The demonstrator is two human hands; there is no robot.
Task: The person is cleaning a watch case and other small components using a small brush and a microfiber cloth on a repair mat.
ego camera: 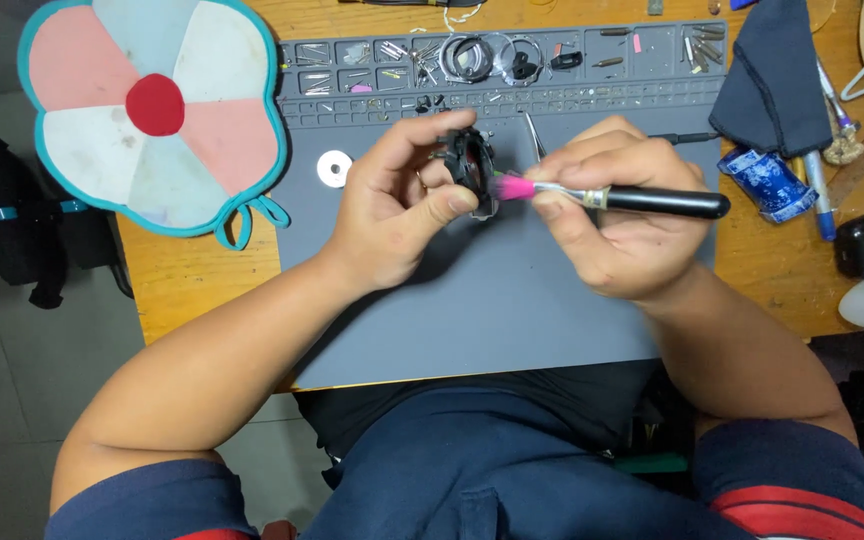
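Left grip [407,195] beside white ring [334,168]

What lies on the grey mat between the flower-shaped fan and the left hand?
In the head view, a small white ring lies on the grey mat between the flower-shaped fan and the left hand.

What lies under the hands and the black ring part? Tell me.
A grey work mat on the wooden table lies under the left hand, right hand and black ring part. The mat directly beneath them is covered.
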